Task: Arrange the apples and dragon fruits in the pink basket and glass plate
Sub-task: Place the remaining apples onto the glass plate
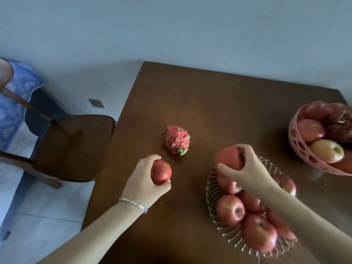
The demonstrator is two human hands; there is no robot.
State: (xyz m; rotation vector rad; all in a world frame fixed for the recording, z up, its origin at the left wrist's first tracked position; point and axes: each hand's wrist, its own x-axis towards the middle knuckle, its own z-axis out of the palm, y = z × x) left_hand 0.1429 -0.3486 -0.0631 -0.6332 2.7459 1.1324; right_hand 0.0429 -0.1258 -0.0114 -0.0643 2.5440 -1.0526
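Observation:
My left hand grips a red apple just above the brown table. My right hand holds another red apple over the far rim of the glass plate, which carries several red apples. A pink dragon fruit lies alone on the table beyond my left hand. The pink basket at the right edge holds apples and a dark dragon fruit; part of it is cut off by the frame.
A dark wooden chair stands against the table's left edge. A blue patterned cloth hangs at the far left. Pale floor tiles lie below the chair and a grey wall runs behind the table.

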